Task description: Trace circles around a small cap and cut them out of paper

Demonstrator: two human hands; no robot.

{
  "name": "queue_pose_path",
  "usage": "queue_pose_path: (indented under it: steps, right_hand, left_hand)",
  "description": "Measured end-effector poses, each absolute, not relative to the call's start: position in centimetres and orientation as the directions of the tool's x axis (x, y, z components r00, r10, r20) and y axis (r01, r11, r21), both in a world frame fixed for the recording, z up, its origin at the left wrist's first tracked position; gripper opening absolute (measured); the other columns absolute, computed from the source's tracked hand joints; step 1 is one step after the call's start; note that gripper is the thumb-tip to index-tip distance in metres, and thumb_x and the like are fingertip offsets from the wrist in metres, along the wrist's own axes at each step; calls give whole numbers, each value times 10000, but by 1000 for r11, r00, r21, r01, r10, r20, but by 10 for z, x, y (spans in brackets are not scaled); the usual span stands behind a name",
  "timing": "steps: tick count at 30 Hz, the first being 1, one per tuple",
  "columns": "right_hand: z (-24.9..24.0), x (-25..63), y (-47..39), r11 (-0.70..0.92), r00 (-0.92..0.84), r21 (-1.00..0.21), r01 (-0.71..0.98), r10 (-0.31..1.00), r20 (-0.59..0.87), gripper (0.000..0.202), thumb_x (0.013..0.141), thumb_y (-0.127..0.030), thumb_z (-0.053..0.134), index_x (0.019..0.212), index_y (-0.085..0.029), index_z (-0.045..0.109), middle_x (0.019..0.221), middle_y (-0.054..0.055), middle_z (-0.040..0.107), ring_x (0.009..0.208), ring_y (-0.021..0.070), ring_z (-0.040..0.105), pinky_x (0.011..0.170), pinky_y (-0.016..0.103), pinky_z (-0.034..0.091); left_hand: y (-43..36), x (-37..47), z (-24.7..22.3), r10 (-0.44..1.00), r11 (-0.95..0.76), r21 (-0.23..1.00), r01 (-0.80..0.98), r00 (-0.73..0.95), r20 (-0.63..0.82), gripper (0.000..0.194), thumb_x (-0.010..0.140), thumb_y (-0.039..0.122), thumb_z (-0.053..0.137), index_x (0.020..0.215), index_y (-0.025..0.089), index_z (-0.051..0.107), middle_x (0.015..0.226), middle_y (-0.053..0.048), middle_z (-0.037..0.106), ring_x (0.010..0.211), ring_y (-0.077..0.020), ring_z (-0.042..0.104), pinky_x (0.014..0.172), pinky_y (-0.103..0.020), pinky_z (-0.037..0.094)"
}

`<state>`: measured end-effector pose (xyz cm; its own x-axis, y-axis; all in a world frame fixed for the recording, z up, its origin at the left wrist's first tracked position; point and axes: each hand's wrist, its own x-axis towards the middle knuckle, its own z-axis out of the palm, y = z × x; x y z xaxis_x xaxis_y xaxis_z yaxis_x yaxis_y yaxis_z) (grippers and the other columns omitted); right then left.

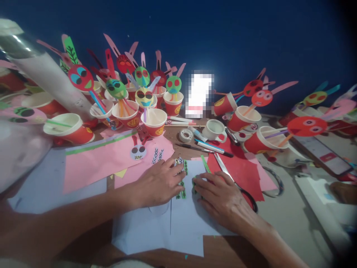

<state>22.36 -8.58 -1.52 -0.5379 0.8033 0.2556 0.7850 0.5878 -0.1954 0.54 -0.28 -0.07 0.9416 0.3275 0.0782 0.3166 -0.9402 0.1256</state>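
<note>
Left hand: fingers slightly spread over green patterned strips. Right hand: fingers close together; can't tell if either pinches. Press lightly, strips flat on pale paper.

From where I stand, the easiest way in is low from the near side, over the pale blue paper lying flat. A narrow gap runs between the left hand and right hand, with flat green-patterned strips along its left side. Close by the right hand, the scissors are in the way. Farther back, a marker, tape roll and white mug crowd the desk; red paper cups block the far left. The pink paper offers low passage up to them.
</note>
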Motion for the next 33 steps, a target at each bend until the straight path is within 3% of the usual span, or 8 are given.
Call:
queue_pose_path:
  steps: [6,14,33]
  right_hand:
    - [-12,226,-64,595,-561,-132,793,797,223,226,839,-224,574,1053,-191,635,1161,39,660,1090,259,537,899,444,361]
    - [-13,225,-42,646,-608,-113,755,754,247,209,881,-203,517,1059,-185,626,1174,45,654,1141,244,514,946,448,340]
    - [-20,222,-42,630,-586,-107,769,763,274,203,875,-210,535,1049,-205,638,1158,42,664,1110,244,543,927,440,354]
  left_hand:
    - [-4,5,1,417,-895,187,406,908,25,284,942,315,330,1021,151,548,997,-100,564,904,-234,449,795,-385,390]
    - [-3,6,3,409,-906,133,402,912,24,294,936,302,335,1079,149,543,1070,-115,553,916,-248,445,805,-395,392]
    - [-3,6,1,412,-903,151,403,910,34,309,942,317,322,1048,141,552,1008,-110,557,900,-239,442,796,-391,396]
